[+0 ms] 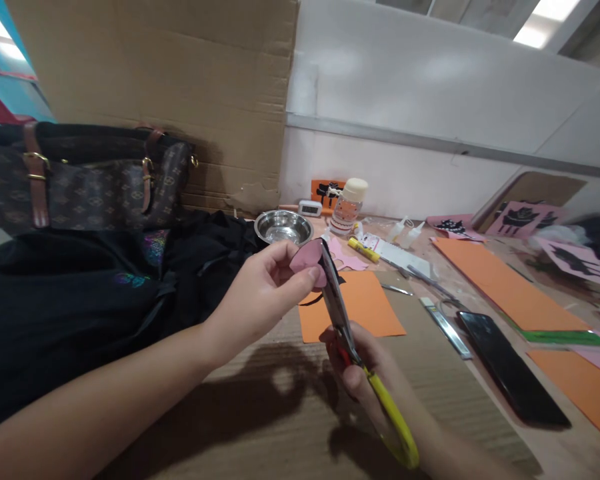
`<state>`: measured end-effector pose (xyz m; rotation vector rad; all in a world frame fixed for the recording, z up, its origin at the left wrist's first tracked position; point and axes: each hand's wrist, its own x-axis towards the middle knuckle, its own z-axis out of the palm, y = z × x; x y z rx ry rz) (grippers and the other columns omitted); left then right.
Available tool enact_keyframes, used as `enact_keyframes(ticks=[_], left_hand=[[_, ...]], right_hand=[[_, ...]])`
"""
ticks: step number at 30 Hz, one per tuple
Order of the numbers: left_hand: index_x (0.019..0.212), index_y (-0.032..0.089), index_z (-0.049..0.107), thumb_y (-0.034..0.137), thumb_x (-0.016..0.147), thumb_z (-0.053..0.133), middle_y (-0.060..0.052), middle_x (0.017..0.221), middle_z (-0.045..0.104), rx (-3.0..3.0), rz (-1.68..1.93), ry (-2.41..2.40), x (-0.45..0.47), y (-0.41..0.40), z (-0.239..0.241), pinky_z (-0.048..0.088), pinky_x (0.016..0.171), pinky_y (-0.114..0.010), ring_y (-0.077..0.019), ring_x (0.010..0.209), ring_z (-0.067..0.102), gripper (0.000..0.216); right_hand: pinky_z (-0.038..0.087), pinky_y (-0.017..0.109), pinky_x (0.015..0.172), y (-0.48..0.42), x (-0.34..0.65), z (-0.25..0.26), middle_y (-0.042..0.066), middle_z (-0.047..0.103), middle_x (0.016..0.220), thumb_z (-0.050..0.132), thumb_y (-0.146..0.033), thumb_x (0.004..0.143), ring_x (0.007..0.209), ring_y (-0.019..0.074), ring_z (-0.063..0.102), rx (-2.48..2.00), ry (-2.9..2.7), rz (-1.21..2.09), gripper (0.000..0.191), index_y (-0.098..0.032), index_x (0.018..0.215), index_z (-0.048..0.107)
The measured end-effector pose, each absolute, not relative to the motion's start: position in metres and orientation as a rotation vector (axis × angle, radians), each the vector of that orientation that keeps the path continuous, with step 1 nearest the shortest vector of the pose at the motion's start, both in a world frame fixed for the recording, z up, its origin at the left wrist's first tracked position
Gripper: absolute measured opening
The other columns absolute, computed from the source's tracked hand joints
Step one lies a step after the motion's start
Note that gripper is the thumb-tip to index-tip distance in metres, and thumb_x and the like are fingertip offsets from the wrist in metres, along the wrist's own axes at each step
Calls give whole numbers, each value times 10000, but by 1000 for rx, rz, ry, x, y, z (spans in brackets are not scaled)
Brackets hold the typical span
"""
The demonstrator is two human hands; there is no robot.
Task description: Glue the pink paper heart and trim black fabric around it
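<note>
Between thumb and fingers, my left hand (265, 293) pinches a small piece of pink paper (307, 259) above the work surface. My right hand (360, 367) grips a pair of scissors (341, 313) with yellow and red on the handles. The blades point up and away, with their tips at the right edge of the pink paper. Whether the blades are apart is hard to see from this angle. Beneath the hands lies a sheet of orange paper (367, 307), partly covered by them, on a brown cardboard mat (430, 413).
A steel bowl (283, 228), a clear bottle (349, 207) and a yellow glue stick (363, 250) stand or lie behind. To the right are a cutter (446, 328), a black phone (513, 370) and orange sheets (510, 283). Black cloth (80, 300) and a brown handbag (90, 187) occupy the left.
</note>
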<state>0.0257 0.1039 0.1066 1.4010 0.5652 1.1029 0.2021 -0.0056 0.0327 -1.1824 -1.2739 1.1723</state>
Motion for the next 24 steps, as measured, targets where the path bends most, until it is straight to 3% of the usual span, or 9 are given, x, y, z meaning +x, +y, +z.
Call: enact_keyframes(ticks=[24], left_hand=[[801, 192, 604, 275, 897, 730, 13, 828, 706, 1443, 1095, 607, 23, 104, 106, 594, 799, -251, -142, 832, 716, 178]], right_hand=[[310, 253, 536, -7, 200, 37, -32, 483, 730, 765, -776, 738, 613, 128, 379, -1176, -1243, 1224, 646, -209, 1036, 681]])
